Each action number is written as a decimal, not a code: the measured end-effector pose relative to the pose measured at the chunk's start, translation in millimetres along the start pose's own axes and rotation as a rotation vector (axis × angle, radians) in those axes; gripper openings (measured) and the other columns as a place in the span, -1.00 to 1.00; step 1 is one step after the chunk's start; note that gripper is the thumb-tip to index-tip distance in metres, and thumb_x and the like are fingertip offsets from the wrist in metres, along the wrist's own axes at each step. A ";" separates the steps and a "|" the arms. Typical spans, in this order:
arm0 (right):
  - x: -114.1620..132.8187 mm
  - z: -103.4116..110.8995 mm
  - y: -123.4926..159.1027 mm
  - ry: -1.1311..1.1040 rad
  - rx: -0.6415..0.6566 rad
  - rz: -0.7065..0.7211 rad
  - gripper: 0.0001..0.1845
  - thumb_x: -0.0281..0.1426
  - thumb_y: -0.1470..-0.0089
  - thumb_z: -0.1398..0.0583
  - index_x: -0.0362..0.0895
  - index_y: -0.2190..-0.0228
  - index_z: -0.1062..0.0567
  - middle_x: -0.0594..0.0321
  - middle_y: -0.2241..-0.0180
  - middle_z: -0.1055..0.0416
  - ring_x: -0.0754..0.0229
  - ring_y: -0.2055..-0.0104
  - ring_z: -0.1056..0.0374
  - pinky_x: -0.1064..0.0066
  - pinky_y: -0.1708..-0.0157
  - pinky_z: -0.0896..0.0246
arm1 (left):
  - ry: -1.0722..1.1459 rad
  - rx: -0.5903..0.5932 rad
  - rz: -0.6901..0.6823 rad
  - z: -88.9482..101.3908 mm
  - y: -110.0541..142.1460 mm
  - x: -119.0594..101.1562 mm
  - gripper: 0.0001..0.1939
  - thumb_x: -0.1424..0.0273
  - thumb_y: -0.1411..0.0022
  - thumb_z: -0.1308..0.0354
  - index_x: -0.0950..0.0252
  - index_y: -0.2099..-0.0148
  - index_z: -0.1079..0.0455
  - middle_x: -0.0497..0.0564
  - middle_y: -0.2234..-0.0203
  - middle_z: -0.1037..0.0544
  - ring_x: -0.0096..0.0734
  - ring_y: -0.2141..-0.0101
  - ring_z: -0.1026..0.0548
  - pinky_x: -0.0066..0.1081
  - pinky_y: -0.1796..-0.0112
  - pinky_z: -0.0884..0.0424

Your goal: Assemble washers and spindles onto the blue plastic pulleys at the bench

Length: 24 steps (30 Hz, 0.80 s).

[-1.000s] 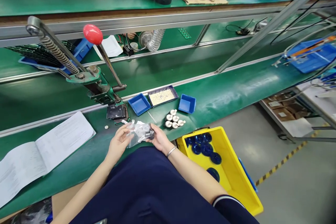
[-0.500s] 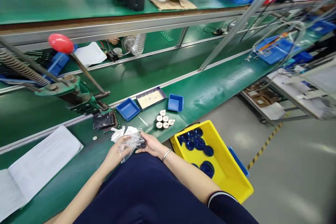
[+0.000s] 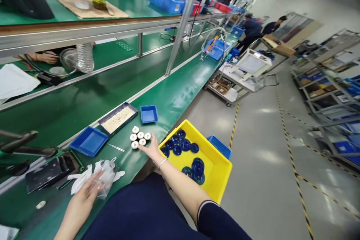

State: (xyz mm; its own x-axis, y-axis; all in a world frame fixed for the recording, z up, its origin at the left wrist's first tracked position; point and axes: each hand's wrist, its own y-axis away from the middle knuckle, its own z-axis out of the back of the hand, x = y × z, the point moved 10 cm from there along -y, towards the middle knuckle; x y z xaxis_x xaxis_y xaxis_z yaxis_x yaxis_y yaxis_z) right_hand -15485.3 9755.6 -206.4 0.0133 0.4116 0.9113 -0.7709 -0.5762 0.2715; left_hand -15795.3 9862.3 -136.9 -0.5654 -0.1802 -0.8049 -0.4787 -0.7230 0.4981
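My left hand (image 3: pixel 84 194) pinches a crumpled clear plastic bag (image 3: pixel 108 180) over the green bench. Beneath and beside the bag lies white crumpled material (image 3: pixel 80 180) that looks like a glove. At the bench's front edge my right hand (image 3: pixel 152 150) reaches to a cluster of round white-topped parts (image 3: pixel 140 135) with small metal studs. Its thumb and fingers are apart at the near right side of the cluster, and no part shows lifted in them. A thin white stick (image 3: pixel 116 147) rests left of the cluster.
Behind the cluster stand a tray of pale granules (image 3: pixel 118 119), a small blue tray (image 3: pixel 149 114) and a larger blue tray (image 3: pixel 88 141). A yellow bin (image 3: pixel 216 165) with blue round pieces is right of the bench. A press (image 3: pixel 28 144) stands left. Across the bench another person's hand (image 3: pixel 49 57) shows.
The view has swung to the right. My right hand has left the plastic bag and the dark thing at it, and moved over to the white-topped parts. My left hand keeps the bag.
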 end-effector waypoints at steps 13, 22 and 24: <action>31.7 -20.3 -32.3 0.097 -0.053 0.171 -0.12 -0.32 0.25 -0.35 -0.14 -0.12 -0.18 0.00 -0.06 -0.18 -0.03 -0.14 -0.15 0.10 -0.20 -0.04 | -0.009 -0.060 0.003 -5.4 11.6 1.1 -0.37 -0.01 0.02 -0.25 0.14 -0.08 -0.42 -0.01 -0.21 -0.35 -0.03 -0.14 -0.37 -0.22 -0.10 -0.40; 32.1 -23.6 -40.0 0.045 -0.139 0.095 -0.44 -0.38 0.30 -0.31 -0.09 0.16 -0.33 0.14 0.12 -0.26 0.04 0.03 -0.20 0.16 -0.11 -0.12 | -0.070 -0.026 0.077 -6.4 21.2 5.2 -0.42 0.05 -0.10 -0.17 0.05 -0.16 -0.33 -0.12 -0.28 -0.23 -0.07 -0.16 -0.35 -0.25 -0.11 -0.39; 28.2 -17.0 -47.3 -0.025 -0.135 0.068 -0.52 -0.37 0.27 -0.29 -0.09 0.22 -0.30 0.18 0.18 -0.28 0.07 0.07 -0.21 0.18 -0.06 -0.15 | -0.179 -0.061 0.062 2.5 19.7 5.3 -0.43 0.04 -0.10 -0.15 0.02 -0.16 -0.35 -0.13 -0.24 -0.29 -0.03 -0.17 -0.34 -0.20 -0.11 -0.40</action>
State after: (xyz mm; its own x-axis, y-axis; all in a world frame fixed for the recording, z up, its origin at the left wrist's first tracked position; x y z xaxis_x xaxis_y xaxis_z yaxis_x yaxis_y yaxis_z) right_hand -15459.4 9806.5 -198.8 -0.0272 0.3560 0.9341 -0.8493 -0.5011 0.1663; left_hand -15809.4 9848.8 -130.6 -0.7051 -0.1080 -0.7009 -0.4013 -0.7541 0.5199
